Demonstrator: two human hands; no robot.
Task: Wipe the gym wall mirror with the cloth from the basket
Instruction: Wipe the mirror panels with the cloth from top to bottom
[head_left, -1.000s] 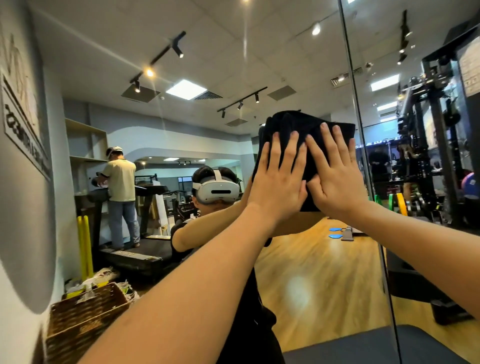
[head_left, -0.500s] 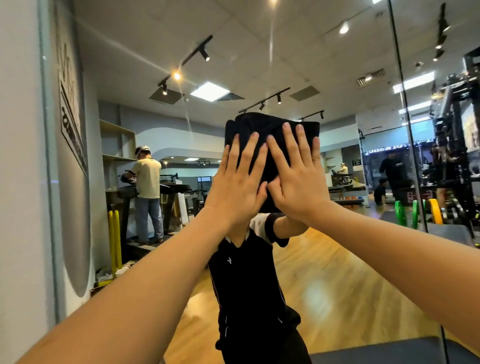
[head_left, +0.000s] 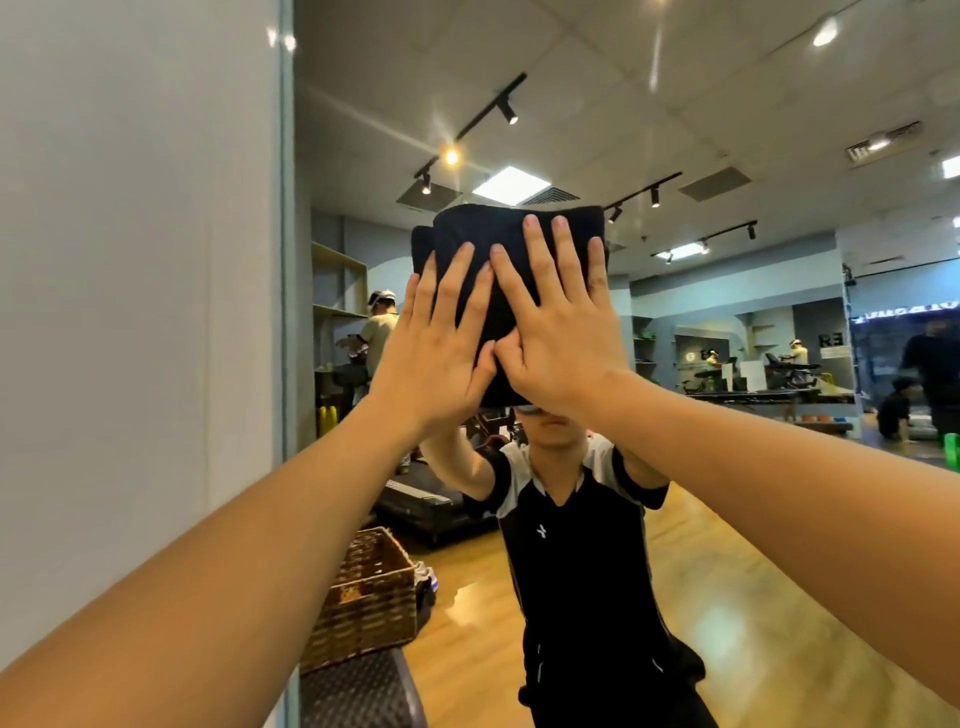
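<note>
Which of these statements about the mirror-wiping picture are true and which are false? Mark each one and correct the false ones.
1. Both hands press the cloth flat against the mirror. True.
2. The cloth is white. False: it is black.
3. The left hand is curled into a fist. False: its fingers are straight and spread on the cloth.
4. A woven basket shows at the lower left, near the mirror's edge. True.
5. The right hand hangs away from the cloth. False: it lies on the cloth, beside the left hand.
</note>
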